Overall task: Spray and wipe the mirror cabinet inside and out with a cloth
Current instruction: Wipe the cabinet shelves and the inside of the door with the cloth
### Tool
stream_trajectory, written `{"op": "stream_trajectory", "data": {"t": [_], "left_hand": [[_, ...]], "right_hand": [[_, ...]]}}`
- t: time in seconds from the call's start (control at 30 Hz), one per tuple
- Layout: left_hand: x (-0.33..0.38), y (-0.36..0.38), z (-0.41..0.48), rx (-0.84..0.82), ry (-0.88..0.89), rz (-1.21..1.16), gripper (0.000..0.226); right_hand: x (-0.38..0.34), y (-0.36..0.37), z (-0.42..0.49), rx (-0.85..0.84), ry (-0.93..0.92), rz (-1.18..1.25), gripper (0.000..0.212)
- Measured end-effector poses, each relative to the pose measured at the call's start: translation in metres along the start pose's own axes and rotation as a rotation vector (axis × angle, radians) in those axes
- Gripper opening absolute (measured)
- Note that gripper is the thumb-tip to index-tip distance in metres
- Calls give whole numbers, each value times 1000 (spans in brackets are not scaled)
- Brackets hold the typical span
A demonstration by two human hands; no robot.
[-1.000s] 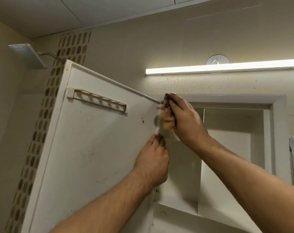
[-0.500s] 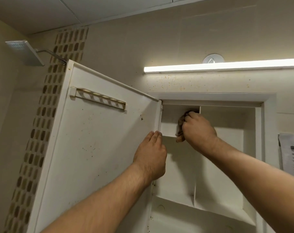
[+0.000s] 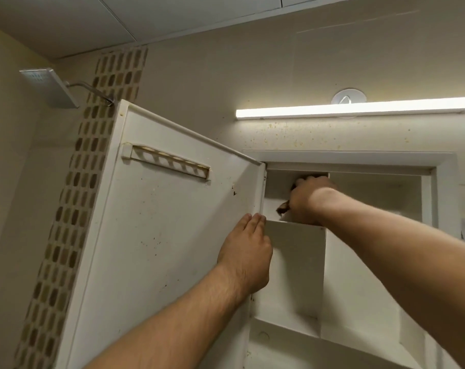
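The white mirror cabinet (image 3: 359,158) is set in the wall with its door (image 3: 159,235) swung open to the left, the stained inner face toward me. My left hand (image 3: 246,253) lies flat on the door's hinge edge, fingers together. My right hand (image 3: 307,199) reaches into the top left compartment, above a small shelf (image 3: 295,227), and is shut on a brownish cloth (image 3: 283,207). Only a corner of the cloth sticks out below the fist. No spray bottle is in view.
A lit strip light (image 3: 356,109) runs above the cabinet on a speckled wall. A square shower head (image 3: 49,87) hangs at the upper left beside a mosaic tile strip (image 3: 74,209). A vertical divider (image 3: 323,283) splits the cabinet interior. The ceiling is close overhead.
My right hand has carried the cloth from the door's top corner into the top left compartment and pushed deeper. The left hand has stayed on the door edge.
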State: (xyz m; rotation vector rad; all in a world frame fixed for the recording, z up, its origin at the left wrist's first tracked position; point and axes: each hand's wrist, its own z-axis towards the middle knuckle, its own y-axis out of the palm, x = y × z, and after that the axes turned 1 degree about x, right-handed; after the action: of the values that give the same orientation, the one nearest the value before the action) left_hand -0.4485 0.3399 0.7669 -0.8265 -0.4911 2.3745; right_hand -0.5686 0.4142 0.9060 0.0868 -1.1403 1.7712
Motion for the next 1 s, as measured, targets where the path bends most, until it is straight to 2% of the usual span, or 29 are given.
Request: {"op": "stream_trajectory", "data": {"t": [0.07, 0.17, 0.2, 0.27, 0.33, 0.37, 0.43, 0.5, 0.57, 0.63, 0.73, 0.8, 0.87, 0.93, 1.0], "left_hand": [[-1, -2, -1, -5, 11, -6, 61], [-1, -5, -2, -44, 6, -7, 61], [-2, -5, -3, -55, 8, 5, 61], [1, -6, -3, -55, 5, 17, 60], [4, -6, -4, -56, -6, 24, 62], [5, -6, -3, -60, -9, 31, 62], [6, -5, -2, -65, -15, 40, 63], [6, -4, -3, -57, -19, 44, 63], [6, -4, -5, -52, -12, 31, 62], [5, -5, -5, -52, -11, 37, 62], [6, -4, -5, -51, -9, 27, 61], [9, -2, -8, -24, -11, 22, 59], [12, -2, -12, -7, -1, 10, 55], [14, 1, -19, 24, 12, -17, 45], [14, 3, -26, 72, 47, -53, 34]], "right_hand": [[-10, 4, -6, -112, 27, 88, 60], [-35, -2, -4, -314, 27, 605, 54], [-41, -8, 2, -287, 32, 747, 47], [-46, -9, 11, -124, 83, 1089, 24], [-49, 1, 16, 10, 164, 1373, 22], [-49, 8, 17, 44, 129, 1373, 22], [-42, 17, 16, 44, -3, 1056, 21], [-31, 23, 12, 60, 3, 624, 40], [-20, 25, 8, 4, 33, 448, 53], [-24, 19, 7, -64, 22, 587, 47], [-41, 7, 7, -96, 9, 1125, 27], [-43, 9, 5, -62, 11, 1435, 26], [-37, 18, 0, -41, -81, 1417, 20], [-27, 21, -6, 20, -195, 1103, 4], [-19, 26, -14, 167, -262, 777, 14]]}}
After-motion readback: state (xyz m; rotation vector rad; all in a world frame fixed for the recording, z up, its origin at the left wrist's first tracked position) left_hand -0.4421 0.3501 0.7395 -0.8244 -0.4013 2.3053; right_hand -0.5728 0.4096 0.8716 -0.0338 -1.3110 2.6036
